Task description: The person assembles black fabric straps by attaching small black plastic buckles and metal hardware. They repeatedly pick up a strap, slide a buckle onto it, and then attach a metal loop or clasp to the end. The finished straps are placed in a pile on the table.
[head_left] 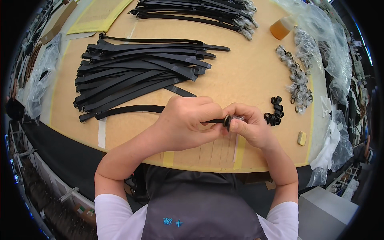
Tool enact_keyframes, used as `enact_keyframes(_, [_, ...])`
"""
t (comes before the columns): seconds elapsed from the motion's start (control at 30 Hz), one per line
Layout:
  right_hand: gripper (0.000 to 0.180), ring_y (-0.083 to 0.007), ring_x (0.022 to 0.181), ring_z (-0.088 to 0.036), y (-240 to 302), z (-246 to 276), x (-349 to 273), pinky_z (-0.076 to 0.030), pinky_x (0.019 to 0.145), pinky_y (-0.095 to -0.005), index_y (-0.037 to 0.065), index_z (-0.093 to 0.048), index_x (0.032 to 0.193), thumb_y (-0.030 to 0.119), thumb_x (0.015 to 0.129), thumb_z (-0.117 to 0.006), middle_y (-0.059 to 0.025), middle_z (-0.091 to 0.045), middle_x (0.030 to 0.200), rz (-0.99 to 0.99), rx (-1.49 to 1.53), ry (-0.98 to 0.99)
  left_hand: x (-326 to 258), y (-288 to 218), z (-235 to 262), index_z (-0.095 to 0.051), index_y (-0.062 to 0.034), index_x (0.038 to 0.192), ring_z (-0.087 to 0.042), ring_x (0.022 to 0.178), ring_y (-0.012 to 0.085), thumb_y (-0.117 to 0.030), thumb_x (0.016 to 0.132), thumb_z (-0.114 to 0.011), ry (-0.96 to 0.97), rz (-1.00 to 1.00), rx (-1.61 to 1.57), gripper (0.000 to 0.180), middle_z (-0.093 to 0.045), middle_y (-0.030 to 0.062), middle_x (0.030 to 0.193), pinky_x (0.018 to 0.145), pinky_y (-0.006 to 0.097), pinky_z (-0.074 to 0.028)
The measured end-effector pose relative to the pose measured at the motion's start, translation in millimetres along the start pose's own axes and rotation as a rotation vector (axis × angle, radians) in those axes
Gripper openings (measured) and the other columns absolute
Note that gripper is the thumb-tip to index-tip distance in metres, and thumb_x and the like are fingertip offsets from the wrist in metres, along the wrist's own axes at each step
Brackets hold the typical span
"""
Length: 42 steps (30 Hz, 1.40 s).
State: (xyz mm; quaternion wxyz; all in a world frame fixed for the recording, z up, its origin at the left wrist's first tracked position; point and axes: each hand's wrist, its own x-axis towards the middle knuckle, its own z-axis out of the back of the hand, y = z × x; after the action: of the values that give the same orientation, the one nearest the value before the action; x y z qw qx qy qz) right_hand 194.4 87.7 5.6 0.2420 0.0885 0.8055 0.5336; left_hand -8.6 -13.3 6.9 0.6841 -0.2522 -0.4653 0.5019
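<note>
A black belt strap runs from the left across the table into my left hand, whose fingers are closed around it near its end. That end pokes out to the right and meets a dark, rounded metal buckle. My right hand pinches the buckle between thumb and fingers, with a bit of clear plastic film beside it. Whether the strap passes through the buckle is hidden by my fingers. Just right of my right hand lies a small cluster of black belt loops.
A heap of black straps lies at the left. Straps with plastic-wrapped buckles lie at the back. More wrapped buckles, a container of amber liquid, a yellowish block and plastic bags are at the right.
</note>
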Motion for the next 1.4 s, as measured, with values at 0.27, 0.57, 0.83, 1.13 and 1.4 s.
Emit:
enact_keyframes(0.27, [0.015, -0.0008, 0.069, -0.049, -6, -12, -1, -0.039, 0.059, -0.0201, 0.000, -0.069, 0.089, 0.014, 0.089, -0.075, 0.0054, -0.062, 0.074, 0.172, -0.410, -0.214, -1, 1, -5, -0.069, -0.0013, 0.098, -0.067, 0.067, 0.0246, -0.001, 0.073, -0.077, 0.038, -0.011, 0.081, 0.026, -0.067, 0.0106, 0.078, 0.059, 0.032, -0.053])
enact_keyframes(0.57, [0.023, -0.0003, 0.064, -0.042, -10, -5, 1, -0.031, 0.056, -0.0203, 0.002, -0.067, 0.089, 0.024, 0.094, -0.073, 0.0072, -0.055, 0.070, 0.061, -0.211, -0.184, 1, 6, -2, -0.064, -0.0006, 0.092, -0.071, 0.073, 0.0247, 0.000, 0.073, -0.076, 0.075, 0.098, 0.018, 0.023, -0.069, 0.0121, 0.081, 0.065, 0.031, -0.056])
enact_keyframes(0.83, [0.026, -0.0010, 0.064, -0.046, -8, -1, 1, -0.033, 0.056, -0.0202, 0.005, -0.066, 0.089, 0.028, 0.094, -0.074, 0.0056, -0.057, 0.071, -0.018, -0.075, -0.122, 1, 8, -6, -0.064, -0.0004, 0.092, -0.070, 0.070, 0.0191, 0.002, 0.074, -0.074, 0.048, 0.099, -0.080, 0.021, -0.068, 0.0106, 0.077, 0.062, 0.028, -0.054])
enact_keyframes(1.13, [0.026, -0.0015, 0.066, -0.046, -8, -2, 1, -0.034, 0.058, -0.0201, 0.005, -0.065, 0.088, 0.029, 0.094, -0.074, 0.0049, -0.058, 0.072, -0.003, -0.109, -0.135, 1, 9, -9, -0.064, -0.0012, 0.092, -0.070, 0.068, 0.0206, 0.001, 0.074, -0.075, 0.027, 0.048, -0.055, 0.022, -0.067, 0.0106, 0.076, 0.060, 0.029, -0.054])
enact_keyframes(1.4, [0.025, -0.0016, 0.065, -0.046, -8, -2, 3, -0.034, 0.058, -0.0203, 0.005, -0.066, 0.089, 0.028, 0.095, -0.073, 0.0043, -0.058, 0.072, 0.001, -0.102, -0.126, 1, 8, -8, -0.064, -0.0018, 0.092, -0.069, 0.070, 0.0222, 0.001, 0.074, -0.075, 0.035, 0.079, -0.055, 0.021, -0.068, 0.0103, 0.078, 0.061, 0.030, -0.053])
